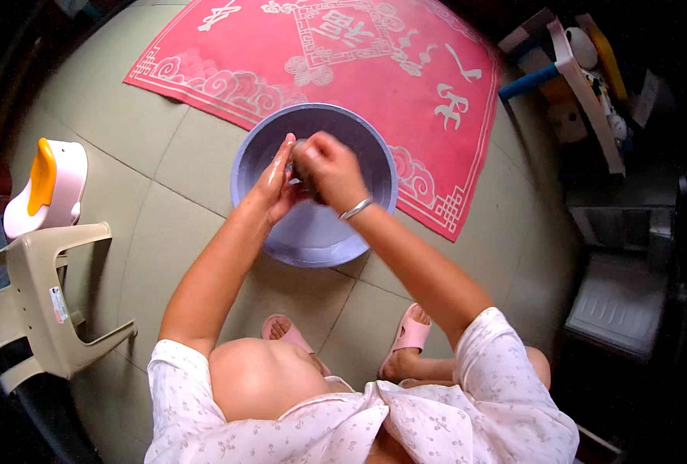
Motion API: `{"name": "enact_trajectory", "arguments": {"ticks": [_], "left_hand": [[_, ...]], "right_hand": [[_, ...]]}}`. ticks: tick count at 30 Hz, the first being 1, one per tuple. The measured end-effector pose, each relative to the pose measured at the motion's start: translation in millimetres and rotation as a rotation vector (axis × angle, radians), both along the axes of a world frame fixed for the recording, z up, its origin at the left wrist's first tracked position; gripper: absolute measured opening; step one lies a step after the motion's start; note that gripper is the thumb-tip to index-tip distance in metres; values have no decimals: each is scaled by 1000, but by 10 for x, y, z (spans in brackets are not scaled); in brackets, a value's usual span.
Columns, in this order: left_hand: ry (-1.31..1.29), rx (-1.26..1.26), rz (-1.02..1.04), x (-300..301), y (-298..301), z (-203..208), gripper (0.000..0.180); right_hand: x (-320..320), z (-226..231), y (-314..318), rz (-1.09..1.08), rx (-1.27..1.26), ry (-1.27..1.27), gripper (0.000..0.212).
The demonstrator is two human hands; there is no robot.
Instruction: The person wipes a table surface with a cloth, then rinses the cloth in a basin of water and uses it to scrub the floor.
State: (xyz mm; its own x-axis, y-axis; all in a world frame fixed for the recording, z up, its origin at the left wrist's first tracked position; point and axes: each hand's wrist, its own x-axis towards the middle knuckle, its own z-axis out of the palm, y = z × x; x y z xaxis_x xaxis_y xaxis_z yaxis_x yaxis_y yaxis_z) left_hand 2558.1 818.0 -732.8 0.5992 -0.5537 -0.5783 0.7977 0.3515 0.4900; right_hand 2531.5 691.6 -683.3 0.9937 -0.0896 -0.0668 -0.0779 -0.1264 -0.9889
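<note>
Both my hands are over a round purple-grey basin (312,261) on the floor. My left hand (278,184) is wet and curled round one side of a small dark thing (300,161), with a fingertip pointing up. My right hand (331,172), a silver bangle at its wrist, is closed in a fist against the same thing and slightly blurred by motion. The fingers hide most of the thing, so its kind cannot be told. Pale, cloudy liquid (309,230) lies in the bottom of the basin.
Beyond the basin lies a red mat (274,69) with white patterns. A beige plastic stool (42,301) lies at the left, near a pink-and-yellow child's potty (57,185). At the right stand a cluttered rack (583,93) and a dark appliance (618,294). Below are my pink slippers (411,334).
</note>
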Motion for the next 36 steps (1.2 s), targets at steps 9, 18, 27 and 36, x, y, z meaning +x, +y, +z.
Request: {"name": "enact_trajectory", "arguments": {"ticks": [9, 18, 27, 36], "left_hand": [[256, -158, -135, -52, 238, -275, 33], [155, 42, 329, -185, -383, -177, 22], [244, 107, 182, 109, 201, -492, 29], [186, -147, 380, -247, -197, 157, 47]], "right_hand": [[-518, 118, 667, 7, -415, -183, 27], [202, -477, 57, -229, -653, 52, 34], [-398, -284, 634, -213, -365, 30, 28], [208, -162, 91, -63, -755, -513, 28]]}}
